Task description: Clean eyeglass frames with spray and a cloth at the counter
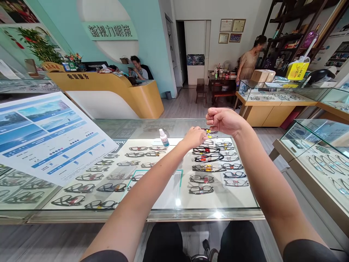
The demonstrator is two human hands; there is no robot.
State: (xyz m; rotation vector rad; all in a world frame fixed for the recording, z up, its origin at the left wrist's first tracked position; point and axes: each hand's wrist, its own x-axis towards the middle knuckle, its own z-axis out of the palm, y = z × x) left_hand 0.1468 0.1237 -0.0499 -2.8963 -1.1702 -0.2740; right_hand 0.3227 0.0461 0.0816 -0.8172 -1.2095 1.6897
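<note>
The white bottle (pixel 164 138) stands left of both curled hands (pixel 195 137) (pixel 225 121), any grip unclear.

Head view: one camera, worn on the person's head, facing forward and down.
The camera is looking from above the wearer's legs (pixel 163 243), taking in the glass counter (pixel 204 214) at close range across the lower half. The left hand (pixel 196 138) and right hand (pixel 225 121) are showing near the lens, right of centre. Beyond, the view is reaching across the room to the reception desk (pixel 148 100) and white door (pixel 195 42).
</note>
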